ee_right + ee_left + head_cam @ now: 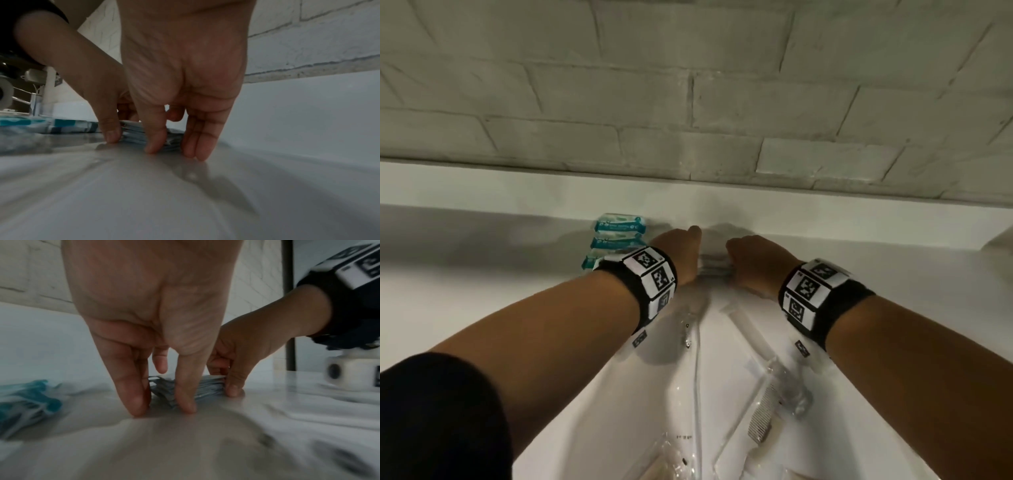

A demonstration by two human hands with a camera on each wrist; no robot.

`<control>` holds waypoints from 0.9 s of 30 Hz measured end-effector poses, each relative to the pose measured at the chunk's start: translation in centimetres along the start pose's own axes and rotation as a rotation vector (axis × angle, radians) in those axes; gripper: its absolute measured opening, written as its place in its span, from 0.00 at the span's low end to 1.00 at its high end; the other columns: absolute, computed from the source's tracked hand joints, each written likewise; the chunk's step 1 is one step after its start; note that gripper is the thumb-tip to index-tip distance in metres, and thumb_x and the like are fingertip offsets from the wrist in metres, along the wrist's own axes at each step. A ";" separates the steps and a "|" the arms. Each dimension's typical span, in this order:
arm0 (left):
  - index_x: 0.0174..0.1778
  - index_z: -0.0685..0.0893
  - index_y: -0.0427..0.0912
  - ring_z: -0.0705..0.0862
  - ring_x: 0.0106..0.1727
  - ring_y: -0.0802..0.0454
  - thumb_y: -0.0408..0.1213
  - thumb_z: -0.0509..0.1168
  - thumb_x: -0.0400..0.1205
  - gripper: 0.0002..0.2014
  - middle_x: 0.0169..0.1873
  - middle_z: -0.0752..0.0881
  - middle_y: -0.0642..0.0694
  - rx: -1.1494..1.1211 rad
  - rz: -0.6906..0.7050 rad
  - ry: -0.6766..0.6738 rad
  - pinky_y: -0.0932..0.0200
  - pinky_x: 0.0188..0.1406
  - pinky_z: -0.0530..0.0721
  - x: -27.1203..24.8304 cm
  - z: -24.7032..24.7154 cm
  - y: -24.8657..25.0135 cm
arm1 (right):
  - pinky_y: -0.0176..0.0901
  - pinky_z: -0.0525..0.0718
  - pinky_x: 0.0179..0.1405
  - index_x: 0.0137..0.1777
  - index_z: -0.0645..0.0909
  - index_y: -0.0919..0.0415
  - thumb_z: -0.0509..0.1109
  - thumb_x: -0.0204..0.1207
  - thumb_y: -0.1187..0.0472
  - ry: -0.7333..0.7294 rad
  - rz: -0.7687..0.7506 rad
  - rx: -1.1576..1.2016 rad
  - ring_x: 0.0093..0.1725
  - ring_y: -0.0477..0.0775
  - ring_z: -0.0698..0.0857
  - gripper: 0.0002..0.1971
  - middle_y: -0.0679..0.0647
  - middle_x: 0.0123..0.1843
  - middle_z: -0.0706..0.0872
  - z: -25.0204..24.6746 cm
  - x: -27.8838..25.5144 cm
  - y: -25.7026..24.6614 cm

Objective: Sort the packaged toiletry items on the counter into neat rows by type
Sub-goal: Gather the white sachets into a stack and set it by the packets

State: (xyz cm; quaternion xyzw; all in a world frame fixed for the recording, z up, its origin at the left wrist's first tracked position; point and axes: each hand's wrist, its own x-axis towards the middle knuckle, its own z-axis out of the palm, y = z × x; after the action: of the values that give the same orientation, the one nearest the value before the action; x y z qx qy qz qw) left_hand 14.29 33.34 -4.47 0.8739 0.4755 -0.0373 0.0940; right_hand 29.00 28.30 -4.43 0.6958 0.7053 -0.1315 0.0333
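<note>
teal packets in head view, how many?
3 show, in a column near the wall: far packet, middle packet, near packet partly behind the left wristband. More may be hidden under it.

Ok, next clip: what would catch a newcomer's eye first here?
Both hands meet at the back of the white counter, the left hand and right hand squeezing a small stack of grey sachets between their fingertips. Just left of them lies a row of teal packets by the wall. Nearer the camera, clear-wrapped items, including a packaged comb, lie unsorted.
</note>
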 end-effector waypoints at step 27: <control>0.60 0.81 0.29 0.86 0.36 0.56 0.33 0.58 0.84 0.13 0.62 0.84 0.36 -0.952 -0.499 -0.017 0.65 0.37 0.83 4.7 -1.2 -4.1 | 0.57 0.76 0.71 0.74 0.74 0.64 0.61 0.82 0.64 0.070 0.260 0.665 0.70 0.64 0.79 0.20 0.64 0.71 0.80 -0.3 3.7 3.9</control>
State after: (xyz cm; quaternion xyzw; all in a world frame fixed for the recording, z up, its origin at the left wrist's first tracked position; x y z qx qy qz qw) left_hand 13.38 39.63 -4.52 0.5948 0.6322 0.1539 0.4721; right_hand 32.77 32.00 -5.49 0.7564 0.5303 -0.3249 -0.2027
